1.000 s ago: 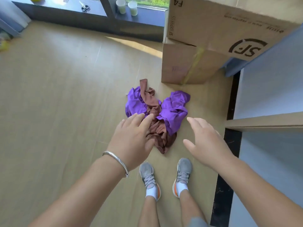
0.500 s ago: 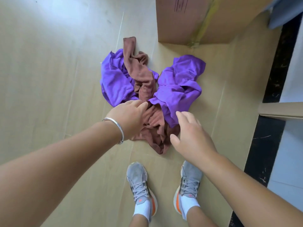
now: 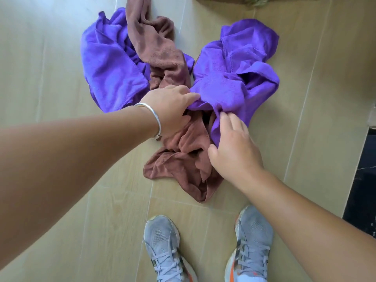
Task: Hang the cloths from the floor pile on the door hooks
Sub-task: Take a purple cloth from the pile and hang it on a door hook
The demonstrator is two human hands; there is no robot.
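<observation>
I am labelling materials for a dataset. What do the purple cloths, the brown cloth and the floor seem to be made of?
Purple cloths: soft fuzzy fabric, probably microfibre; matte nap, stitched hems.
Brown cloth: similar towel-like fabric, looped nubbly texture, matte.
Floor: pale wood-look planks or tiles, smooth with slight sheen; which one is unclear.

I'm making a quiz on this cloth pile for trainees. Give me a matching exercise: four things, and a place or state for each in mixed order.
Things:
1. left hand
2. right hand
3. brown cloth
4. shoes

States:
A. lies crumpled nearest the feet
B. fingertips on the purple cloth's lower fold
C. wears a silver bracelet
D. grey, laced, at the bottom edge

Pairs: 1-C, 2-B, 3-A, 4-D
</observation>
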